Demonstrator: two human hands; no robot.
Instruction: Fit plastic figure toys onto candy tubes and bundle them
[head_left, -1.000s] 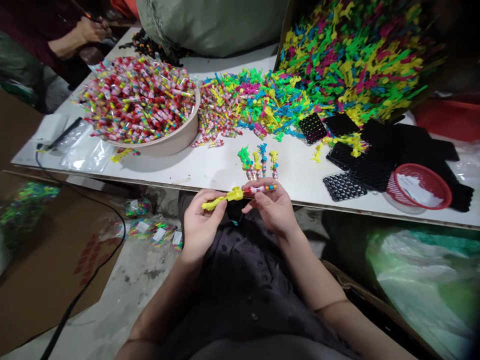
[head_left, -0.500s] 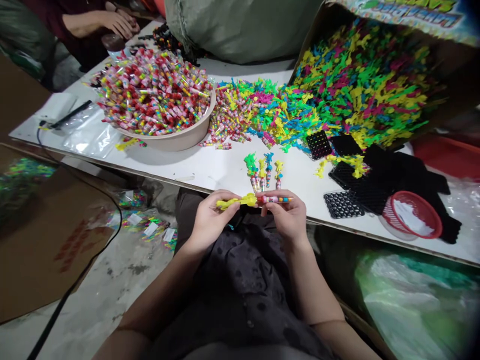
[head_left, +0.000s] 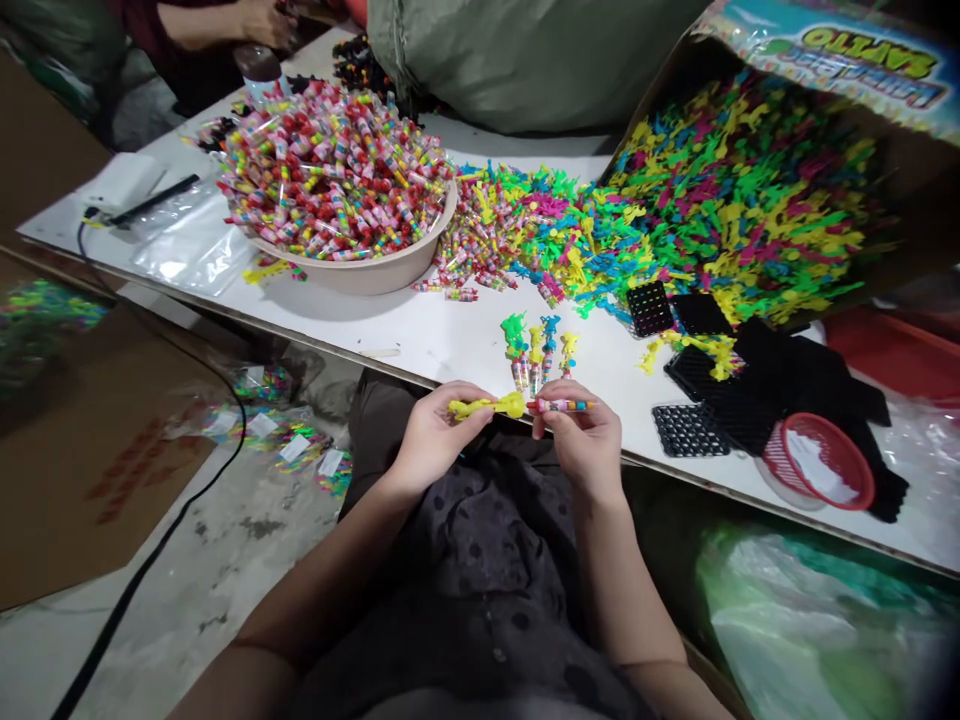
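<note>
My left hand (head_left: pixel 442 432) is closed on a yellow plastic figure (head_left: pixel 487 406), pinched between thumb and fingers. In my right hand (head_left: pixel 589 438) is a small clear tube of coloured candies (head_left: pixel 568 406) with a red end. That red end points at the figure, with a narrow gap or light contact between them; I cannot tell which. Both hands are at the table's front edge, above my lap. Just beyond them on the table, several joined pieces lie in a row: a green figure (head_left: pixel 514 332), a yellow one, a blue one and another yellow one, each on a candy tube.
A round basin (head_left: pixel 360 277) heaped with candy tubes stands left. Loose figures (head_left: pixel 592 240) spill from a printed cardboard box (head_left: pixel 862 60). Black plastic trays (head_left: pixel 690 430) and a red basket (head_left: pixel 862 480) with white papers lie right. Another person's hand (head_left: pixel 266 22) is at far left.
The yellow figure and the tube's red end look slightly farther apart. My hands otherwise hold the same things, and the camera view has shifted and turned a little.
</note>
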